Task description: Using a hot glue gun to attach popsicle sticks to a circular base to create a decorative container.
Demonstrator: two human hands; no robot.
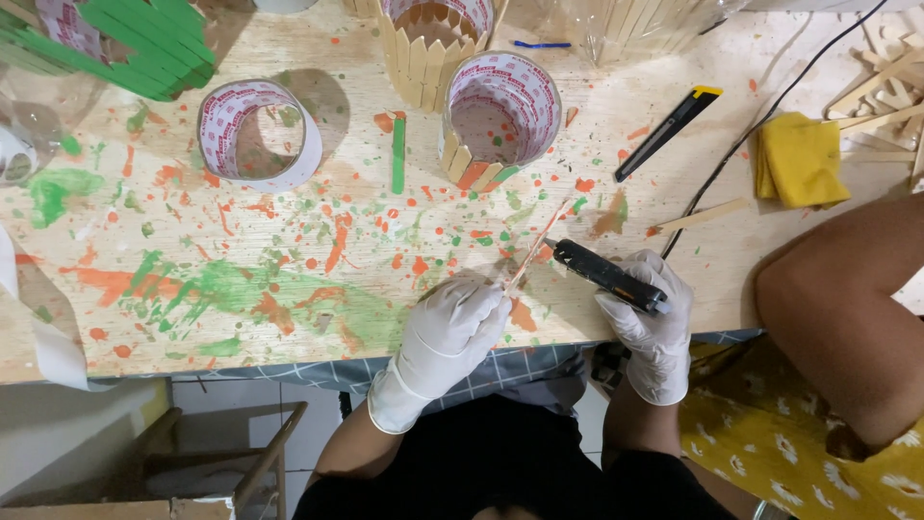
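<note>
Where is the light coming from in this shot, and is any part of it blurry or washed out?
Head view: the tape-lined cardboard ring casts a soft shadow up and to the right, so light comes from the lower left; the wooden stick in the left hand is thin and slightly blurred; the clear plastic bag at the top shows glare; the table is evenly lit.

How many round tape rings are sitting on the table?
3. One bare ring lies left, one with sticks glued around its base sits centre, and one fenced with sticks is behind it. Others may hide beyond the top edge.
</note>
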